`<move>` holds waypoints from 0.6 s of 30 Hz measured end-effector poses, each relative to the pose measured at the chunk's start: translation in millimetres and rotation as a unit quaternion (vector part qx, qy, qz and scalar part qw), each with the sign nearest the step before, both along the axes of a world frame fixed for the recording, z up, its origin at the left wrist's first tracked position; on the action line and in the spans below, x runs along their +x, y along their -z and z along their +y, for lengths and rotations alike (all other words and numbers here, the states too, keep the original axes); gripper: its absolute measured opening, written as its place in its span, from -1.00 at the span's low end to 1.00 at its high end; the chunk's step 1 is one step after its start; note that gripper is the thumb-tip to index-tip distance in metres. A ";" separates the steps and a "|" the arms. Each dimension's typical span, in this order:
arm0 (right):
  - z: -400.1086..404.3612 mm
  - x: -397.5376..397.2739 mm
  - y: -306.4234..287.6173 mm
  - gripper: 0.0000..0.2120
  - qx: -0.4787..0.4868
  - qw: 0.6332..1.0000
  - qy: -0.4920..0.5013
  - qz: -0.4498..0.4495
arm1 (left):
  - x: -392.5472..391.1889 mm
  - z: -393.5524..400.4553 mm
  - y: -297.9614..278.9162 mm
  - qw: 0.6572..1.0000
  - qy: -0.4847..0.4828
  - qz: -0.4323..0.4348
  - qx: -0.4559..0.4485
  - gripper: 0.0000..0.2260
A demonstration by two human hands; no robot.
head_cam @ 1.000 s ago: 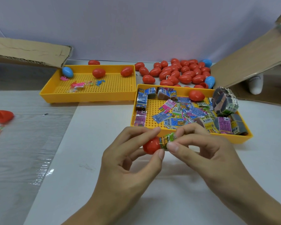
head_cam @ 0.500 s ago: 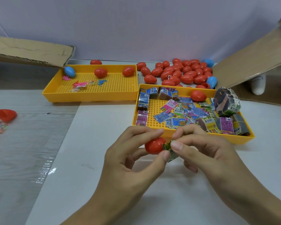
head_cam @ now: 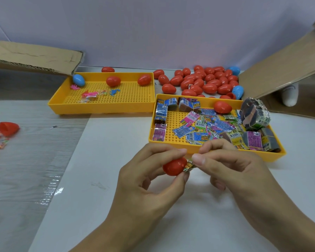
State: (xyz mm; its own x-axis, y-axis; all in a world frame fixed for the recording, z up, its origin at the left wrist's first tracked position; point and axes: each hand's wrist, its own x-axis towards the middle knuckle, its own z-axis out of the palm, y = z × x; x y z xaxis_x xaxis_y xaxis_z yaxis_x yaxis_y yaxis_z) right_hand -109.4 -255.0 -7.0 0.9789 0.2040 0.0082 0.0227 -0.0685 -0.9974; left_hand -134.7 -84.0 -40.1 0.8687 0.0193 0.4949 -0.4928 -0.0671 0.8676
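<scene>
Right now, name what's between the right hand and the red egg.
A printed packet, pinched by the right hand, touching the red egg; head view.

There are two hands, the left hand and the right hand. They hold one red egg and one packet. There are two trays, a left tray and a right tray. Blue eggs number three. Two more red eggs lie in the left tray, one behind it and one in the right tray. The pile holds roughly thirty, too packed to count exactly. The loose packets are too many to count. There are two cardboard flaps.
</scene>
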 end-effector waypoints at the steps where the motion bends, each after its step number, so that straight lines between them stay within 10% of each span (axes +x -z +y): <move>1: 0.0 0.1 0.6 -0.69 0.004 1.000 0.010 -0.004 | -0.1 0.1 -0.2 1.000 -0.001 0.001 -0.001 -0.69; 12: 10.4 -11.0 -2.6 -0.86 0.003 0.990 0.071 -0.120 | -1.8 -2.3 -2.5 1.000 0.011 0.024 -0.016 -0.70; 18: 9.3 -10.9 -0.1 -0.57 0.019 0.998 -0.021 -0.048 | -2.2 -0.5 -3.5 0.999 0.005 0.030 -0.013 -0.78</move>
